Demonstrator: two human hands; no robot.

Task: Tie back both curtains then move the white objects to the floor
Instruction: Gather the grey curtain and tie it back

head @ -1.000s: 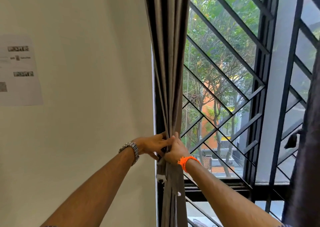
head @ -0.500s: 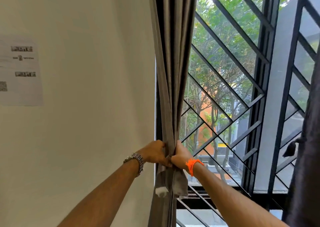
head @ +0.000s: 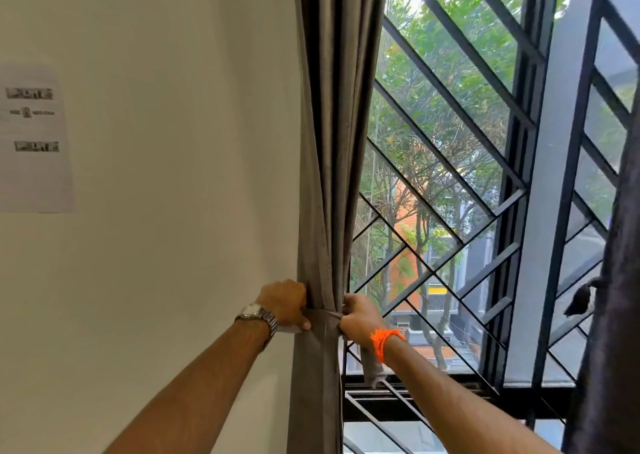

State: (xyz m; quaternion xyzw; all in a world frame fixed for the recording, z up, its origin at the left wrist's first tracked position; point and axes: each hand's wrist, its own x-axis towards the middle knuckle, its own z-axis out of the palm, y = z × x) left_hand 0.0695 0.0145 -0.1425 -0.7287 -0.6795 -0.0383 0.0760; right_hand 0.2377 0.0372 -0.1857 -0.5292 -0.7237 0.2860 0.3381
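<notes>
- Grey curtain (head: 332, 141), bunched beside the wall (head: 173, 228), looks soft and limp.
- Left hand (head: 285, 303) at its nine o'clock, right hand (head: 358, 318) at three, fingers pinching the tie-back band (head: 325, 317).
- Best held by the band's ends, I'd say.

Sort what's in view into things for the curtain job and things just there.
For the job: grey curtain, tie-back strip, left hand and right hand gripping it, dark curtain at right.
Just there: paper on wall, window grille, wristwatch, orange wristband.
</notes>
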